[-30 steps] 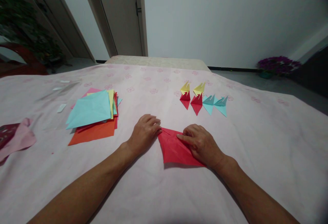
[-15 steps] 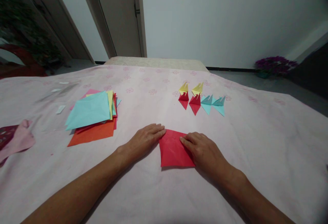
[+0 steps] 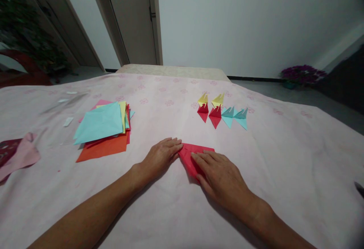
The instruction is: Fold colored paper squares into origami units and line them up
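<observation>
Head cam had the folded red paper sheet (image 3: 191, 161) flat on the pink flowered cloth (image 3: 159, 218), right between both hands. Left hand (image 3: 165, 153) had its fingers together, pressing the sheet's left corner; right hand (image 3: 217, 171) lay over its right part, fingers nearly together.

No text, label, brand, number or sign can be read — not on anything

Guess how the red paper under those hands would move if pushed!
The red paper looks thin, so it's probably light and bendy. The folded part may be stiffer. It lies low on the cloth, so it would likely slide, not roll.
</observation>
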Tool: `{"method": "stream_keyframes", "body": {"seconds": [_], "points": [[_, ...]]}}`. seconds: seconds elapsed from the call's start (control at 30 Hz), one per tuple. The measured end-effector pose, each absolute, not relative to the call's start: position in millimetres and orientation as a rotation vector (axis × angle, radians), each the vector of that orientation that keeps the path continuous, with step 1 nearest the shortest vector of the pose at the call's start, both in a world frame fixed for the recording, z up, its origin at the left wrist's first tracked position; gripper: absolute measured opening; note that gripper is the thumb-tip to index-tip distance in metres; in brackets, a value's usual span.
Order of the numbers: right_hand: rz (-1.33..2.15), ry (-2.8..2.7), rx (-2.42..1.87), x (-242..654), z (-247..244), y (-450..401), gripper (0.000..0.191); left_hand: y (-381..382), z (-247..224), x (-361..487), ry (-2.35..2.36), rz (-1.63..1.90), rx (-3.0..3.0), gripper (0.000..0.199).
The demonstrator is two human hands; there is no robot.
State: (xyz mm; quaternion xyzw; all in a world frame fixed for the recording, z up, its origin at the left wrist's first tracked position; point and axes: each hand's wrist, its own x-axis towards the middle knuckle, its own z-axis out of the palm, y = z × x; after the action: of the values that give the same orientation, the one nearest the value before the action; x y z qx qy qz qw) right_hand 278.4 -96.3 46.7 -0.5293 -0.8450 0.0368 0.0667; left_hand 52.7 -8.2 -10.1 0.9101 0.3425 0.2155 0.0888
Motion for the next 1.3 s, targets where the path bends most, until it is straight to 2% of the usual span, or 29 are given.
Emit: {"method": "stream_keyframes", "body": {"seconds": [0.17, 0.37, 0.5, 0.57, 0.7, 0.77, 0.9, 1.07, 1.3], "points": [[0.15, -2.503, -1.644, 285.8, 35.9, -89.6, 0.048, -1.5, -14.6, 46.2, 0.974, 0.722, 2.657, 0.028], [0.345, -2.546, -1.639, 288.2, 48.9, -99.5, 0.067, 20.4, -5.9, 34.7, 0.896, 0.768, 2.542, 0.018], [0.334, -2.493, -1.641, 275.0, 43.2, -105.8, 0.073, 29.1, -2.6, 34.6, 0.861, 0.769, 2.482, 0.016], [0.287, -2.416, -1.67, 267.9, 38.9, -105.4, 0.066, 31.1, -2.7, 35.2, 0.853, 0.763, 2.474, 0.015], [0.271, -2.266, -1.698, 261.2, 37.3, -99.5, 0.035, 33.2, -3.2, 36.5, 0.877, 0.746, 2.459, 0.015], [0.284, -2.201, -1.688, 261.0, 38.7, -95.9, 0.029, 33.6, -2.8, 37.3, 0.891, 0.751, 2.444, 0.014], [0.334, -2.098, -1.654, 260.7, 40.4, -87.6, 0.026, 33.7, -0.7, 39.7, 0.887, 0.746, 2.439, 0.012], [0.416, -2.003, -1.713, 259.8, 38.9, -76.7, 0.041, 34.8, 1.6, 42.1, 0.959, 0.713, 2.449, 0.008], [0.456, -1.965, -1.765, 265.3, 30.5, -80.3, 0.032, 36.1, 3.1, 43.0, 1.033, 0.688, 2.452, 0.007]]}}
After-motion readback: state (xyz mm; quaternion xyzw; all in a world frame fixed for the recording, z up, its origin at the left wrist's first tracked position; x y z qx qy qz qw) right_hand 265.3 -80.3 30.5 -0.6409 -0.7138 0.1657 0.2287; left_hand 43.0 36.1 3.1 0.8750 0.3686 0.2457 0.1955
